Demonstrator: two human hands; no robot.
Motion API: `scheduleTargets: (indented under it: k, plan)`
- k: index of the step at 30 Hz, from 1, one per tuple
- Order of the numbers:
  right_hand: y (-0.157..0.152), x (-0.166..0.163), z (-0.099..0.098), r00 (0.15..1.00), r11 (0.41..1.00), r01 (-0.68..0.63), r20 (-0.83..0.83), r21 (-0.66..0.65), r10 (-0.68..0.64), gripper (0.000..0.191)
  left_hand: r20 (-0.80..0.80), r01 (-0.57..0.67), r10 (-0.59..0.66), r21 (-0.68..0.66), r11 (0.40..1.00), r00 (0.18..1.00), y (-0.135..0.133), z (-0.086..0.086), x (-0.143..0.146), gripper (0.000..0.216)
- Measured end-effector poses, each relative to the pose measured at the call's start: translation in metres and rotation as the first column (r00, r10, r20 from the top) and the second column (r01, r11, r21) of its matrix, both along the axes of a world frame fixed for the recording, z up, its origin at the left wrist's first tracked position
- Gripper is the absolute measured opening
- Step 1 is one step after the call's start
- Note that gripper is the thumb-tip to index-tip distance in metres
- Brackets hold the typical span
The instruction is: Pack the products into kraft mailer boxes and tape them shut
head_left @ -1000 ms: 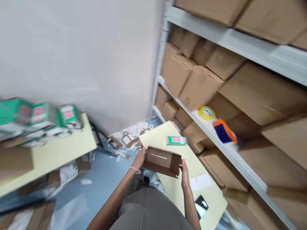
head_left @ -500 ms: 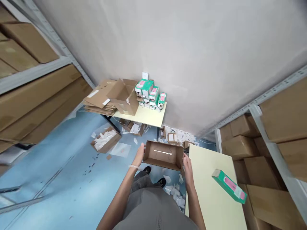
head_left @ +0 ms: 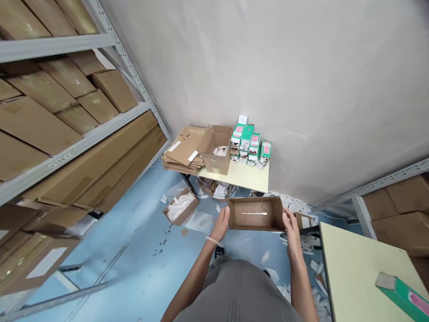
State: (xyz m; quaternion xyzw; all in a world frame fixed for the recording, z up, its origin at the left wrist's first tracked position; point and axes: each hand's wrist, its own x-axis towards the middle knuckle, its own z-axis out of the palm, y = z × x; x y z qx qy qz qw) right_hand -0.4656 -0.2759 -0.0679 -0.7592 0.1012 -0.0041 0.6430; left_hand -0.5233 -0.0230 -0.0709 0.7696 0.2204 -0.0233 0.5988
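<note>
A small open cardboard box is held out in front of me, its hollow inside facing up, with a narrow slot in its base that lets light through. My left hand grips its left end, and my right hand its right end; the fingers on the far sides are partly hidden. Beyond it stands a pale yellow table carrying several green and white boxes, a larger open carton with white paper inside, and a stack of flattened cardboard.
To my right is another pale table with one green and pink box. Metal shelving loaded with cartons rises at left, more at right. A carton of white paper and scattered scraps lie on the blue floor.
My view has swung left, so the tables appear further right and more left shelving shows. Both hands still hold the small box, and white paper now shows inside the larger carton.
</note>
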Motion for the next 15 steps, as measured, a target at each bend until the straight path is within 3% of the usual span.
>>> scheduleTargets:
  k: [3,6,11,15]
  plan:
    - [0.035,0.001,-0.018,0.996,0.999,0.044,-0.071,-0.022,-0.045,0.072,-0.003,0.076,-0.076,0.020,0.997,0.997,0.037,-0.002,0.009,0.062]
    - [0.054,0.000,-0.035,0.985,0.991,0.117,-0.119,-0.061,-0.123,0.075,-0.021,0.122,-0.121,0.051,0.991,0.992,0.054,-0.006,0.025,0.063]
    - [0.058,0.010,-0.056,0.959,0.949,0.258,-0.071,-0.180,-0.274,0.074,-0.019,0.221,-0.220,0.030,0.975,0.975,0.057,-0.015,0.062,0.066]
    - [0.049,0.054,-0.063,0.955,0.943,0.243,-0.117,-0.227,-0.274,0.073,-0.001,0.230,-0.230,0.026,0.973,0.973,0.066,-0.015,0.100,0.066]
